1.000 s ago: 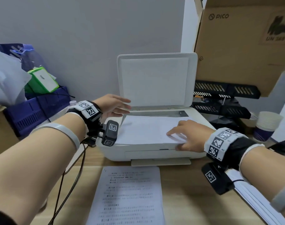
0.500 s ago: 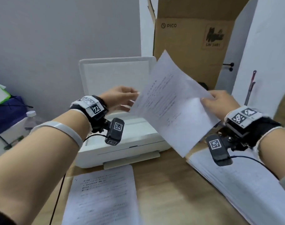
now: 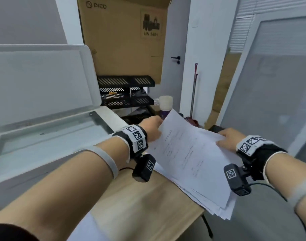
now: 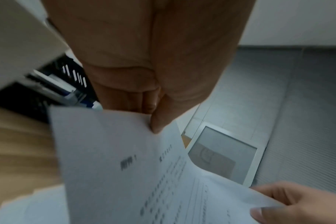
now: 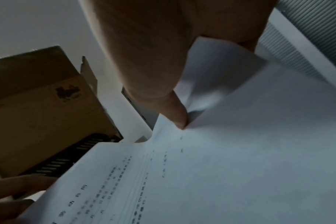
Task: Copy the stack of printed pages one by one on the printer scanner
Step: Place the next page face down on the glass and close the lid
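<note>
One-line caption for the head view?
Both hands, left and right, hold a printed page over the stack beside the open scanner.

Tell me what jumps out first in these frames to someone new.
Both hands hold one printed sheet over the paper stack at the desk's right end: the left hand pinches its far corner, the right hand its right edge. At left, the printer's scanner lid stands open over bare glass. Behind, a PICO cardboard box towers over black trays.
</note>
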A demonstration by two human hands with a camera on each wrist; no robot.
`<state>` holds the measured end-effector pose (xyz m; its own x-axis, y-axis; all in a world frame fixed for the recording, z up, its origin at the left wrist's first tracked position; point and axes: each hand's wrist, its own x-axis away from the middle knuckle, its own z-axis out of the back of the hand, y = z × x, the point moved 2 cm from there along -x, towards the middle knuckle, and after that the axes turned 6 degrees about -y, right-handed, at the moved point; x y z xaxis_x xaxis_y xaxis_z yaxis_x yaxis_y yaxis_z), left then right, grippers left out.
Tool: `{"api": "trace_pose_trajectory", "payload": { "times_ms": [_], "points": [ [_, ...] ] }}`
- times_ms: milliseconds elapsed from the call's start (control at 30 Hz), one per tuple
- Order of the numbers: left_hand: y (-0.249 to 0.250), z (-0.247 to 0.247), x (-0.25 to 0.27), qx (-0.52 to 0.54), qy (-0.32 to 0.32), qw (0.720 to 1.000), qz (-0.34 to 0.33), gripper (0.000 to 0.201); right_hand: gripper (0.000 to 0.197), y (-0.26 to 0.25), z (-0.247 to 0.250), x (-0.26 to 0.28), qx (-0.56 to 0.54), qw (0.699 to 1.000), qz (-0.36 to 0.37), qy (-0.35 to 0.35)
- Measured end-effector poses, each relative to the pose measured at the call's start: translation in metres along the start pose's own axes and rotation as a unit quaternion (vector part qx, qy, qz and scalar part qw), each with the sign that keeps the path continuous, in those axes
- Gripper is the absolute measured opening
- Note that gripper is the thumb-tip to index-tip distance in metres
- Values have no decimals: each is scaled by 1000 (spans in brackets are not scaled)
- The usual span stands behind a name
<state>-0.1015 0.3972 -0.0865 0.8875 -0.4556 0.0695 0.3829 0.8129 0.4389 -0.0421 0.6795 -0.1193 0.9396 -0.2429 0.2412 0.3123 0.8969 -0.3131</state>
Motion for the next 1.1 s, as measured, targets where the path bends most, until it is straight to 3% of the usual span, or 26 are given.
{"api": "trace_pose_trajectory", "payload": {
  "times_ms": [133, 233, 300, 400, 533, 633, 767, 967, 1100],
  "points": [
    [-11, -42, -19, 21, -47, 998, 39, 54, 18, 22, -16, -8, 13, 999, -31, 3],
    [-21, -56, -19, -2, -78, 996, 38, 67, 11, 16, -23, -3, 54, 998, -42, 0],
    [-28, -55, -13, 3, -73, 997, 29, 70, 29, -7, -24, 5, 122, 992, -30, 32],
    [-44, -41, 7, 36, -90, 995, 19, 50, 42, -77, -27, 25, 133, 985, 87, 62],
    [-79, -20, 62, 125, -130, 983, 30, 22, 22, -175, -70, 52, 1, 961, 250, -119],
    [-114, -5, 113, 121, -120, 983, 73, 13, 14, -231, -117, 72, -15, 925, 297, -235],
    [-167, 4, 180, 107, -92, 970, 196, 20, 31, -276, -174, 87, -4, 908, 302, -289],
    [-213, 5, 269, 47, -32, 943, 328, 11, 37, -315, -203, 105, 47, 904, 337, -260],
    [-227, -2, 311, 109, 65, 910, 395, 36, 41, -325, -216, 104, 76, 909, 331, -243]
  ]
}}
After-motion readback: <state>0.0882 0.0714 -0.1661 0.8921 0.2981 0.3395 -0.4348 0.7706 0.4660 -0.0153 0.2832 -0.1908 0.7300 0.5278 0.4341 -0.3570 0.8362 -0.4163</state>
